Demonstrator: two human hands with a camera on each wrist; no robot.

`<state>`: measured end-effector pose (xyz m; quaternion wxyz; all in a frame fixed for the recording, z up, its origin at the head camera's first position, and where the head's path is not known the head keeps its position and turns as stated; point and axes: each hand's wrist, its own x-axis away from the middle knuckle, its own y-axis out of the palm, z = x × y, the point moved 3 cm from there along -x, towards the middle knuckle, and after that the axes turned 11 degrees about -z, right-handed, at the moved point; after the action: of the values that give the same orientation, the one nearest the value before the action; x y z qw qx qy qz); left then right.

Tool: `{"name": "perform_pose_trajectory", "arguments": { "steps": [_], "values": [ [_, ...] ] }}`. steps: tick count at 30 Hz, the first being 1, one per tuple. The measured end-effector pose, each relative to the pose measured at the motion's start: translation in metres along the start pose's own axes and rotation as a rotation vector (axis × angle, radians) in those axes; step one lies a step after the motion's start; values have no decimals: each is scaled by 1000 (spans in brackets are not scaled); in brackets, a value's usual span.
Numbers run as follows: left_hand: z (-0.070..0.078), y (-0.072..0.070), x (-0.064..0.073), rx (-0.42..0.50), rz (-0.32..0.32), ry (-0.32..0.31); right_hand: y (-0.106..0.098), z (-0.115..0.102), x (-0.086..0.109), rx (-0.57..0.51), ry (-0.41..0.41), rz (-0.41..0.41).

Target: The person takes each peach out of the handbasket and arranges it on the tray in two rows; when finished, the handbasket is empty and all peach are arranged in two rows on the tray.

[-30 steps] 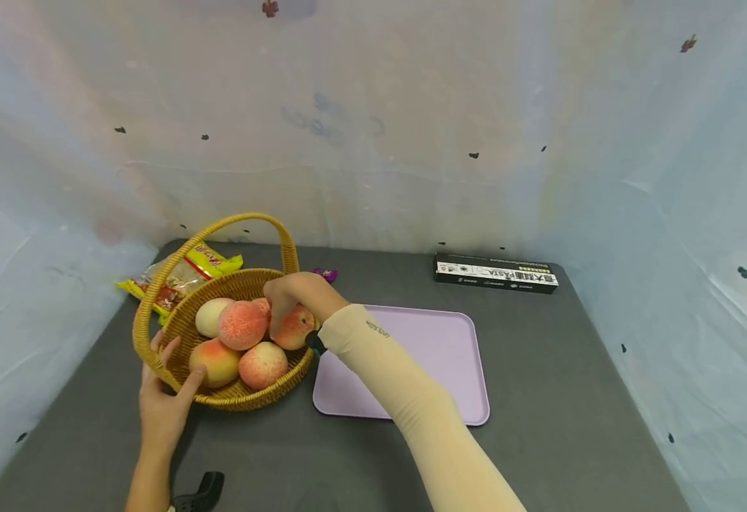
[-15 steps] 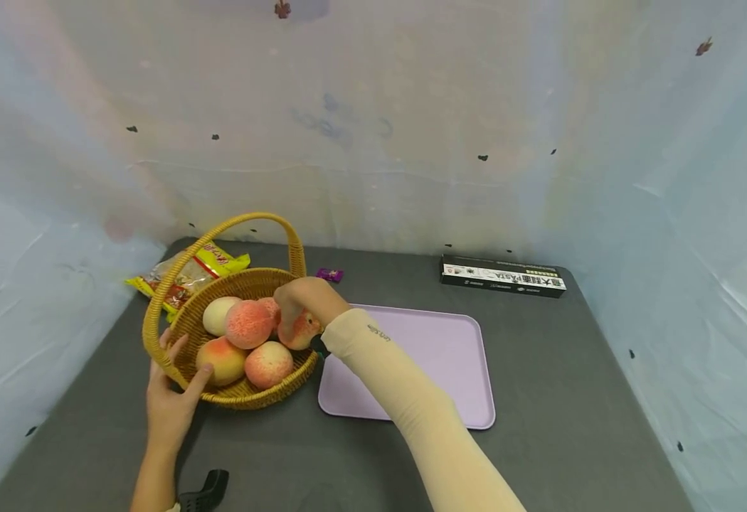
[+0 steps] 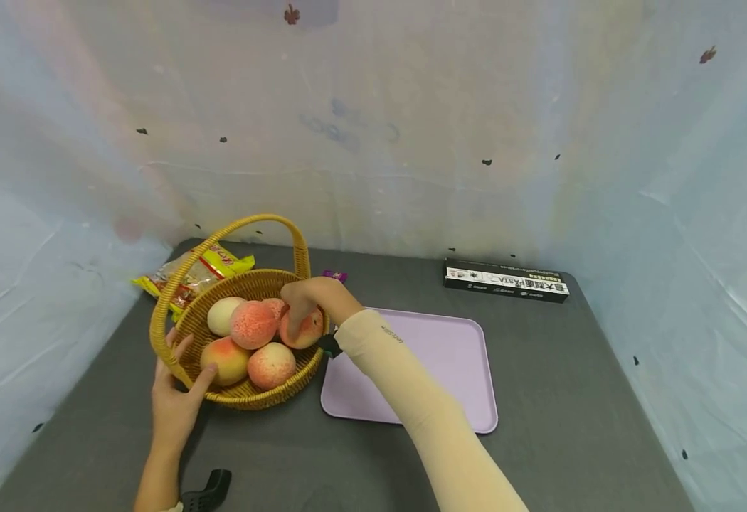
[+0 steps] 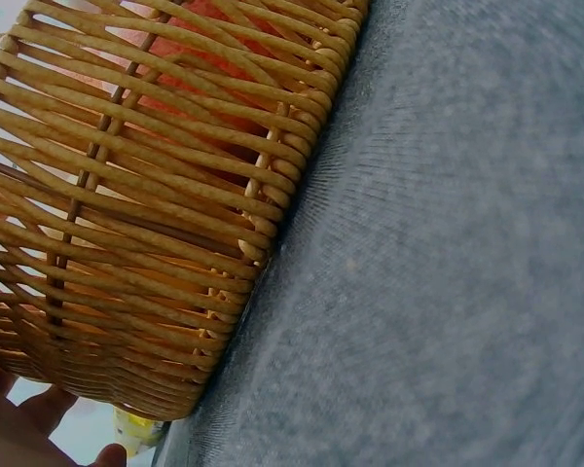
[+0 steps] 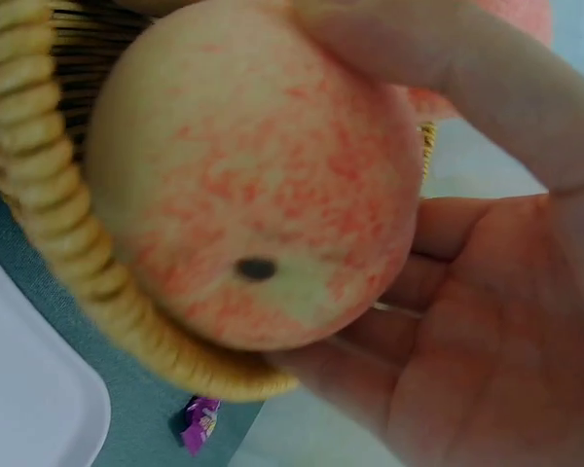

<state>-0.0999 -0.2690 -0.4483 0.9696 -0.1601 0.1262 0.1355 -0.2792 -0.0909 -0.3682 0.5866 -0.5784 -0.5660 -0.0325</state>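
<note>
A yellow wicker basket (image 3: 245,402) with a tall handle stands on the left of the table and holds several peaches. My left hand (image 3: 173,409) grips its near-left rim by the foot of the handle, thumb over the inner side. In the left wrist view, the woven wall (image 4: 127,204) fills the upper left, and part of the hand (image 4: 24,423) shows low in the corner. My right hand (image 3: 316,295) reaches into the basket's right side and grips a red-flecked peach (image 5: 263,185), thumb on one side and fingers behind. Another peach (image 3: 254,325) lies left of it.
To the right of the basket lies a pale purple tray (image 3: 444,355), partly under my right forearm. A yellow snack bag (image 3: 223,263) sits behind the basket. Farther back are a small purple packet (image 3: 335,276) and a black pasta box (image 3: 506,280).
The whole scene has shifted slightly rightward in the head view. Both hands keep about the same places on the basket and the peach.
</note>
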Motion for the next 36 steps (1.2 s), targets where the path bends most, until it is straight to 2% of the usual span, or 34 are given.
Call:
{"name": "perform_pose_trajectory", "arguments": {
  "steps": [2,9,17,22,30,31,36],
  "values": [
    [0,1,0,6,1,7,1,5,2,-34,-68,48],
    [0,1,0,7,3,9,4,29,15,-258,-257,206],
    [-3,1,-1,11,3,20,19,56,34,-441,-409,418],
    [-7,0,-2,8,2,19,36,74,45,-591,-447,497],
    [-35,-5,-6,-1,5,0,66,106,53,-769,-426,635],
    [-35,-5,-6,-1,6,-2,69,110,53,-784,-420,642],
    [-15,-1,-3,5,0,14,86,127,48,-838,-387,664]
  ]
}}
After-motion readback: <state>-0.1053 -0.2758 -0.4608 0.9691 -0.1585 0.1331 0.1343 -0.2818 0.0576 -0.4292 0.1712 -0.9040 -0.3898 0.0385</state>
